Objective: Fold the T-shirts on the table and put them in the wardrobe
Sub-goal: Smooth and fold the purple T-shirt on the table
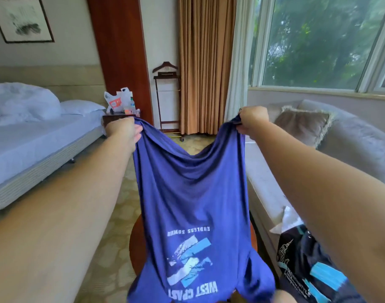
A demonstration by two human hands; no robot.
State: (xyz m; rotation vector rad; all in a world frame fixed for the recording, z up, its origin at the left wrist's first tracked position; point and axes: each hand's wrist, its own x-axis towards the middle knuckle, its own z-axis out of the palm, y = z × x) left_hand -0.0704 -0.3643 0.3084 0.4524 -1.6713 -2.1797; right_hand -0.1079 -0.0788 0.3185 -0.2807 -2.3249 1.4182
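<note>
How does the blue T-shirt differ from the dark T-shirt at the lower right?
The blue T-shirt hangs in the air, upside down, gripped by the left hand and right hand. The dark T-shirt lies bunched on the sofa, in neither hand. The blue T-shirt's print has white lettering and stripes, while the dark T-shirt shows a white line drawing with light-blue blocks. Both are printed and not yet folded.

The blue T-shirt (187, 193) bears white print, upside down here: "ENDLESS SUMMER" above a graphic, "WEST COAST" below it. Lettering on the dark T-shirt (300, 259) is too small to read.
</note>
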